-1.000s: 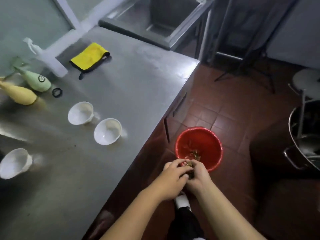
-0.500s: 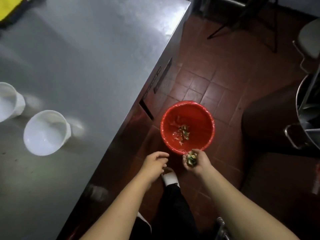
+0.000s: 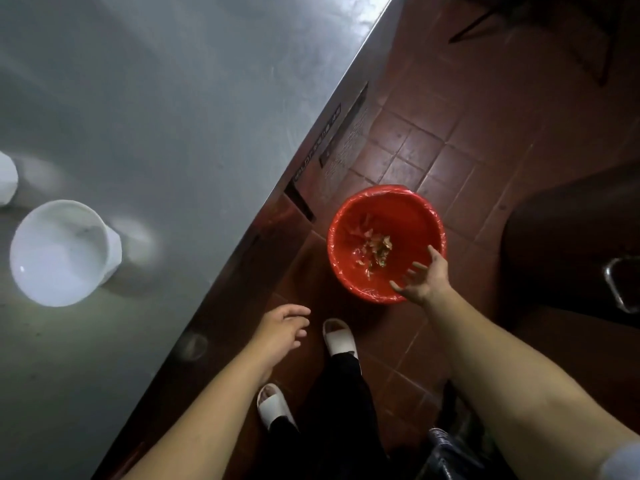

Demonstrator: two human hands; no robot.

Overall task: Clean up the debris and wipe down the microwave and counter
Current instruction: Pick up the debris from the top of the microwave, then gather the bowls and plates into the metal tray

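Right hand (image 3: 427, 280): fingers spread, palm empty, held over the near rim of the bin. Left hand (image 3: 282, 329): fingers loosely extended, holding nothing, hanging beside the counter's front face.

Red bin (image 3: 429, 216): on the tiled floor (image 3: 426, 161) just beside the counter, lined with a thin plastic bag. Debris (image 3: 375, 249): small scraps, reddish and green, lying in the bottom of the bin.

Handling, judged: scraps light, soft, likely damp and clinging to skin, best gathered in a cupped palm or pinch; bin light, rim the natural hold, liner slippery.

Steel counter (image 3: 180, 109): smooth, bare at its middle. White cup (image 3: 60, 252): upright at its left, a second white vessel (image 3: 7, 178) at the frame edge.

Writing: dark label strips (image 3: 330, 128) on the counter's front, characters too small to read. No brands legible. Microwave not in view.
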